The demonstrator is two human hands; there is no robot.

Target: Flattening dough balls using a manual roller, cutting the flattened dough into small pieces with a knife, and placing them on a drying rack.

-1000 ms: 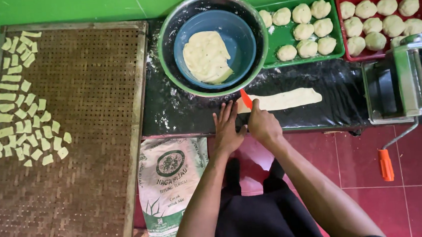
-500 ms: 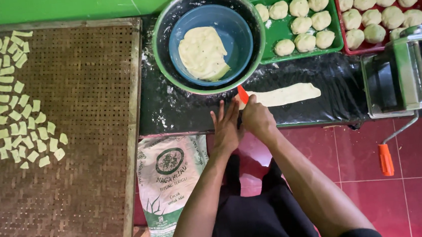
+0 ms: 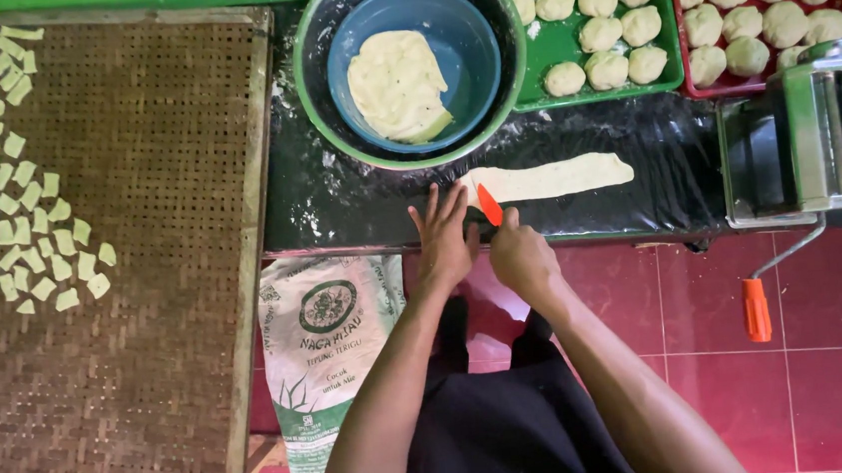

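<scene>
A long flat strip of pale dough lies on the black plastic-covered board. My right hand grips a small orange-handled cutter at the strip's left end. My left hand rests flat beside it, fingers spread on the board, touching the strip's left tip. A blue bowl holding a folded dough sheet sits inside a larger green basin just beyond my hands.
A woven bamboo tray at left carries several cut dough pieces. A green tray and a red tray hold dough balls. A metal pasta roller with an orange-handled crank stands right. A flour sack lies below.
Both hands stay at the strip's left end; the cutter has shifted slightly. The view moved a little closer and downward.
</scene>
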